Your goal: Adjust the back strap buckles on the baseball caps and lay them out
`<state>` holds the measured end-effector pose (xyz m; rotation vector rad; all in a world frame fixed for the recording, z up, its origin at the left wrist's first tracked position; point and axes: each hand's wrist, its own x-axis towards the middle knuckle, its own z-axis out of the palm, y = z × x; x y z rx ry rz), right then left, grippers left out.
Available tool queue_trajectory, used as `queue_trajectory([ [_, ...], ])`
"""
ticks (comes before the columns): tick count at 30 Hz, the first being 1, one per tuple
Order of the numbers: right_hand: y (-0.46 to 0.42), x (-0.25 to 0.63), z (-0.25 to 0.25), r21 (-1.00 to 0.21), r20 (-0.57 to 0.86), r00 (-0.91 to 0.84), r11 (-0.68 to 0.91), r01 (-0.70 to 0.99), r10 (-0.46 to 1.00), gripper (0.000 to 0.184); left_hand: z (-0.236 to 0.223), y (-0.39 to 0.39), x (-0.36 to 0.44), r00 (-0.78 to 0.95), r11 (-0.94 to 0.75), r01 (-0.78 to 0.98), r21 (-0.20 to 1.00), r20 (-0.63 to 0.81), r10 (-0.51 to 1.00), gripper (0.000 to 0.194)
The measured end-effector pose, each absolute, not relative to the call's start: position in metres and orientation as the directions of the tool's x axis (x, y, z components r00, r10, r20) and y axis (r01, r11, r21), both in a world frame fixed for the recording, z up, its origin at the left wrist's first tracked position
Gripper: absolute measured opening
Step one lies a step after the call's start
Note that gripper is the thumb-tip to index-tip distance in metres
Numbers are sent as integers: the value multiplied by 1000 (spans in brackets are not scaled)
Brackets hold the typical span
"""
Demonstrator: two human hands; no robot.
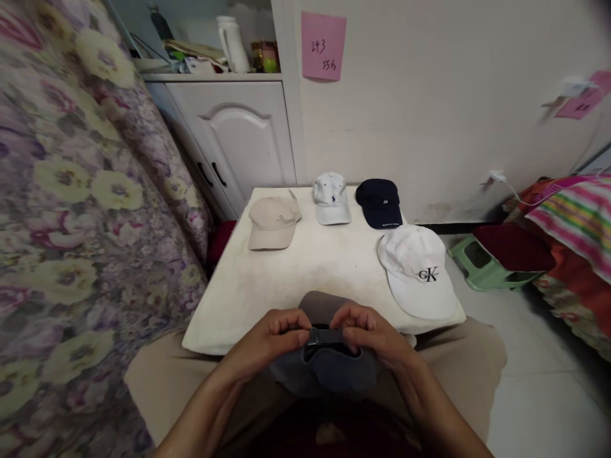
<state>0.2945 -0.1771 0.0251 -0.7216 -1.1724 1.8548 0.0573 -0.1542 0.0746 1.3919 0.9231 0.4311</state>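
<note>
A dark grey baseball cap (344, 372) rests at my lap by the near table edge, its brim pointing away from me over the table. Its back strap (329, 336) runs between my two hands. With thumb and fingers, my left hand (281, 334) pinches the strap's buckle end. On the other side my right hand (367, 327) grips the strap in the same way. Farther off on the table lie a beige cap (273, 222), a pale small cap (333, 198), a navy cap (380, 203) and a white cap (417, 273) with black letters.
The cream-covered table (229, 305) stands against the wall. A floral curtain (95, 222) hangs at the left beside a white cabinet (238, 127). To the right, a green stool (470, 261) with a dark red top stands near a bed with a striped cover (577, 216).
</note>
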Motion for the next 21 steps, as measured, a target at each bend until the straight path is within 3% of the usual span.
queue_trajectory([
  [4, -182, 299, 22, -851, -118, -448, -323, -414, 886, 30, 73, -151, 56, 626, 265, 175, 948, -315, 714, 23],
  [10, -180, 304, 10, -842, -142, -460, -351, -410, 876, 44, 65, -154, 59, 642, 401, -18, 916, -296, 707, 22],
  [13, -174, 306, 8, -890, -94, -414, -263, -372, 905, 41, 60, -156, 62, 645, 482, -81, 872, -323, 692, 22],
  [17, -174, 309, 18, -990, -15, -278, -54, -130, 960, 29, 58, -157, 66, 638, 489, -106, 866, -318, 701, 22],
  [20, -186, 309, 37, -991, 122, -80, 125, 37, 989, 17, 58, -156, 68, 619, 472, -100, 876, -316, 719, 22],
  [21, -191, 309, 45, -990, 126, -91, 131, 49, 988, 15, 58, -156, 68, 615, 464, -88, 882, -318, 722, 23],
])
